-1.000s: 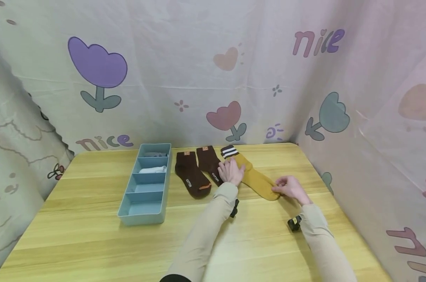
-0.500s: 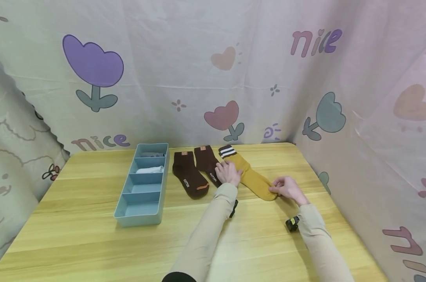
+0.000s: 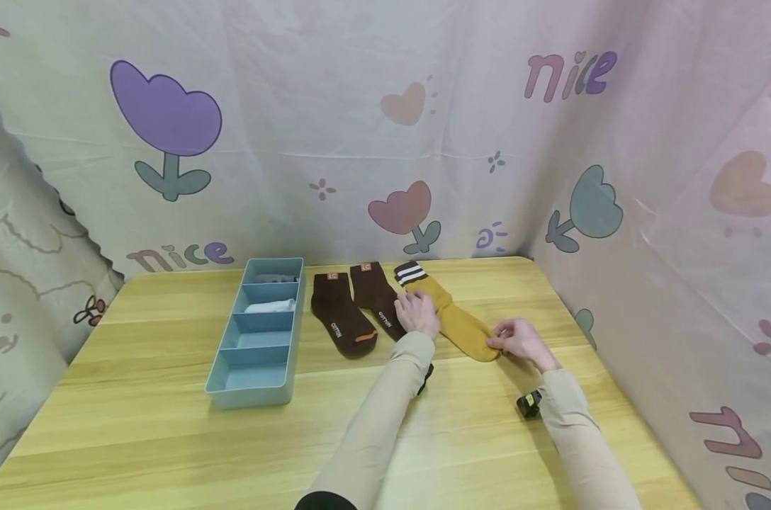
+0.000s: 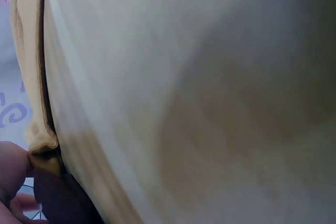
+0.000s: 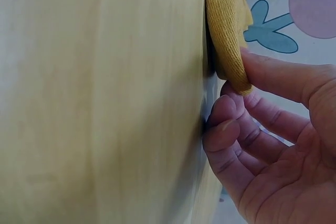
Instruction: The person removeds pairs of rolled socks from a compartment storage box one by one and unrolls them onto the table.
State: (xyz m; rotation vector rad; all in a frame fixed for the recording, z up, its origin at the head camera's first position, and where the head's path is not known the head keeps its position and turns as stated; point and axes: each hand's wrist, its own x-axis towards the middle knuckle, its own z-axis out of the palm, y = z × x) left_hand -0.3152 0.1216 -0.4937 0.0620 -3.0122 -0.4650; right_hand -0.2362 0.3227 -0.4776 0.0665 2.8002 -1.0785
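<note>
A mustard-yellow sock (image 3: 465,327) with a dark, white-striped cuff lies slantwise on the table. My right hand (image 3: 522,341) pinches its toe between thumb and fingers; in the right wrist view the toe (image 5: 227,30) hangs at the thumb tip. My left hand (image 3: 417,313) rests between the yellow sock and a brown sock (image 3: 374,292), partly covering the brown one's toe. The left wrist view shows the left thumb (image 4: 13,169) at a bunched part of the yellow sock (image 4: 31,77). Another brown sock (image 3: 341,315) lies flat to the left.
A blue divided box (image 3: 290,368) stands left of the socks, a grey folded item (image 3: 275,278) in its back compartment and a white one (image 3: 269,307) in front of that. Patterned curtain (image 3: 296,142) rises along the wooden table's (image 3: 169,439) back and right.
My left hand has shifted slightly right and its thumb has drawn in closer. The right hand stays on the yellow sock's toe. The head view has turned a little.
</note>
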